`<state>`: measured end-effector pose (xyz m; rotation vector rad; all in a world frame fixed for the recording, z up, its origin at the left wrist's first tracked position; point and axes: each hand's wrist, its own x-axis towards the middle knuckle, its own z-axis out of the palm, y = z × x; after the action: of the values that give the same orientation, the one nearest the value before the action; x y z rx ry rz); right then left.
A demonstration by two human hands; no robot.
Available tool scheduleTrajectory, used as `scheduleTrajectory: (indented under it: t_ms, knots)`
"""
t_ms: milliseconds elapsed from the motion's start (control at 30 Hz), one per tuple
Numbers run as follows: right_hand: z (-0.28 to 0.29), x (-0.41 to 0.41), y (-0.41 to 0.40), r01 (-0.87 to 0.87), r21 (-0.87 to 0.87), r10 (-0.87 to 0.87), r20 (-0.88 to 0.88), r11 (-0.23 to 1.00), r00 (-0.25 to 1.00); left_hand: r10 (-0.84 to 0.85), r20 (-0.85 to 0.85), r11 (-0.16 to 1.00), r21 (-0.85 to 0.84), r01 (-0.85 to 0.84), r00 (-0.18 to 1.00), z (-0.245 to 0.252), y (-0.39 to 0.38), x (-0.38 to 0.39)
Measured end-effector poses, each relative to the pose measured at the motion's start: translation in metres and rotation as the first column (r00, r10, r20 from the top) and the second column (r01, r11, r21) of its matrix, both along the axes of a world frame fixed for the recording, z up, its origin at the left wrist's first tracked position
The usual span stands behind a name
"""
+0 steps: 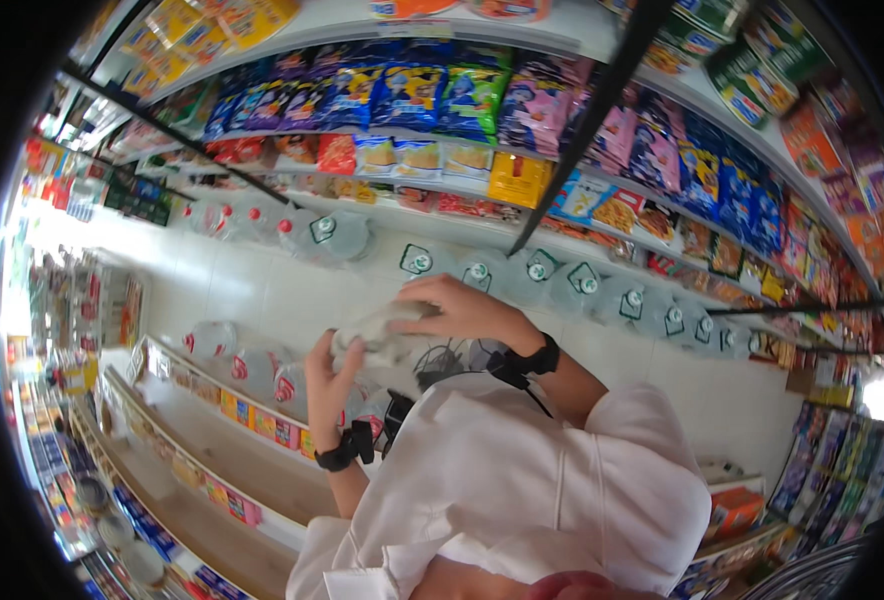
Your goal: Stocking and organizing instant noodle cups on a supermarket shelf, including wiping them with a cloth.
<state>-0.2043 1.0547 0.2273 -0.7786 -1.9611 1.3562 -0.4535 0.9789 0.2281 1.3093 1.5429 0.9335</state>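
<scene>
A crumpled off-white cloth [382,330] is bunched up between my two hands, in front of my chest. My left hand [333,375] grips its left end, thumb and fingers closed around it. From above and to the right, my right hand [461,307] presses its fingers over the other end. Blur hides the cloth's folds and exact outline. Each wrist wears a black strap, and a black cable hangs near the right wrist strap [536,356].
Bagged snacks [412,94] fill the shelves ahead, crossed by a black post [592,120]. Large clear water jugs [577,281] line the floor below them. More jugs [258,367] stand at left, beside wooden shelving [239,450]. Light floor tiles [224,277] run between.
</scene>
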Motion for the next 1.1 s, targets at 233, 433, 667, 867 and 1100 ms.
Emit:
scheduleTrajectory:
  t_ms: [233, 433, 667, 867, 1100]
  knots:
    - [-0.010, 0.021, 0.010, 0.238, -0.056, -0.237, 0.012, 0.970, 0.971, -0.276, -0.111, 0.948, 0.133, 0.290, 0.955, 0.015, 0.021, 0.035]
    - [-0.031, 0.000, 0.022, 0.198, -0.101, -0.194, 0.049, 0.975, 0.980, -0.075, -0.016, 0.977, 0.198, 0.077, 0.997, -0.001, 0.018, 0.022]
    - [-0.004, -0.056, 0.031, -0.091, -0.147, 0.096, 0.029, 0.985, 0.995, 0.172, 0.099, 0.983, 0.048, -0.177, 0.980, -0.006, 0.017, -0.020]
    - [-0.031, -0.095, 0.052, -0.017, -0.065, 0.024, 0.117, 0.998, 0.993, -0.080, 0.083, 0.987, 0.145, 0.067, 0.993, -0.007, 0.029, -0.082]
    - [-0.022, -0.170, 0.063, 0.121, -0.472, 0.014, 0.273, 0.873, 0.962, -0.290, 0.101, 0.932, 0.257, 0.257, 0.952, -0.003, 0.047, -0.157]
